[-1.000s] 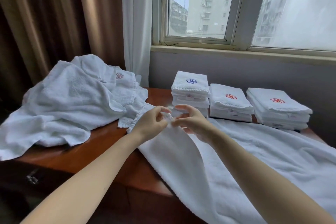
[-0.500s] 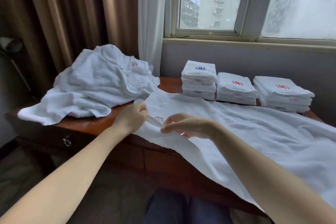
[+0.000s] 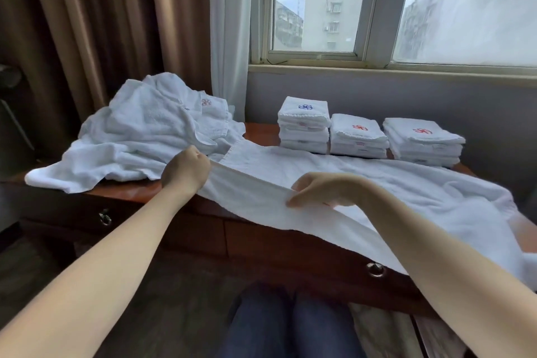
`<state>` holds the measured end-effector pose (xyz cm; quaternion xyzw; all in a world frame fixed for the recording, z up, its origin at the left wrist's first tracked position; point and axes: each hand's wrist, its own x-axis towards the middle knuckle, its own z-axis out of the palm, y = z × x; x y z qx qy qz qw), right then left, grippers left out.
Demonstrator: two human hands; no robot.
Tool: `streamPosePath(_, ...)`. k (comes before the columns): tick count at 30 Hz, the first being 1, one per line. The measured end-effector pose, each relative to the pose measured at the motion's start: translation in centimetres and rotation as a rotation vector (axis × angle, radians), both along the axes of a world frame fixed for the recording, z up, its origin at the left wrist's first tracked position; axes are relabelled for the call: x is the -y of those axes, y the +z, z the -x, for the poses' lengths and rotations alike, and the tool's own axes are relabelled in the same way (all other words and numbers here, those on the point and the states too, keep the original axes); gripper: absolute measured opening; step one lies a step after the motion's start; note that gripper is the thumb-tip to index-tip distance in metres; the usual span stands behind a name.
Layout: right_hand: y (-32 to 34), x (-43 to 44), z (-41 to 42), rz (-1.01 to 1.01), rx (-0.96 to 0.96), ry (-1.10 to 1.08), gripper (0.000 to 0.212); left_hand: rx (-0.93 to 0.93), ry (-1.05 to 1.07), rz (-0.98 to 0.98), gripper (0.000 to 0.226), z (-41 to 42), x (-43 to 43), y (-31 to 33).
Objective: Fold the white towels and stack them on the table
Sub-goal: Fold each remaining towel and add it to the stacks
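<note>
White terry fills most of my view. At far left, a crumpled heap of unfolded towels [image 3: 136, 139] lies on the wooden tabletop [image 3: 261, 131], one red emblem showing near its top. I cannot count the pieces in it. Just right of the heap, my left hand [image 3: 186, 171] is balled into a fist around the near edge of the spread towel [image 3: 377, 192]. That one towel lies flat with its long axis running left to right across the tabletop. Its hemmed short end points toward the heap, and its near long edge is lifted between my hands and drapes over the front. My right hand [image 3: 322, 192] pinches that same edge further along, fingers curled down over the cloth. Behind the towel, against the wall under the window, three folded stacks stand side by side: the blue-emblem stack [image 3: 303, 125], the middle red-emblem stack [image 3: 359, 136] and the right red-emblem stack [image 3: 422, 142]. Two metal drawer pulls [image 3: 375, 269] show on the front, and brown curtains [image 3: 101, 23] hang at left.
</note>
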<state>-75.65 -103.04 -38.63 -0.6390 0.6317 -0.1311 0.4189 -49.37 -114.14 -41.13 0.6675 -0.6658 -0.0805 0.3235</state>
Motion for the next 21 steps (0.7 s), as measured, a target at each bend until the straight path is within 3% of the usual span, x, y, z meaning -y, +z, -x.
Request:
streamPosePath(5, 0.1, 2.8, 0.9, 0.417, -0.262, -0.185, 0.026, 0.033, 0.021, 0.000, 0.031, 0.9, 1.4, -0.4)
streamPosePath(12, -2.4, 7.3, 1.8, 0.757, -0.634, -0.261, 0.034, 0.090, 0.022, 0.089, 0.014, 2.3, 4.2, -1.3)
streamPosePath(21, -7.4, 11.4, 3.8, 0.725, -0.573, -0.233, 0.024, 0.337, -0.068, 0.029, 0.014, 3.6, 8.8, -4.6)
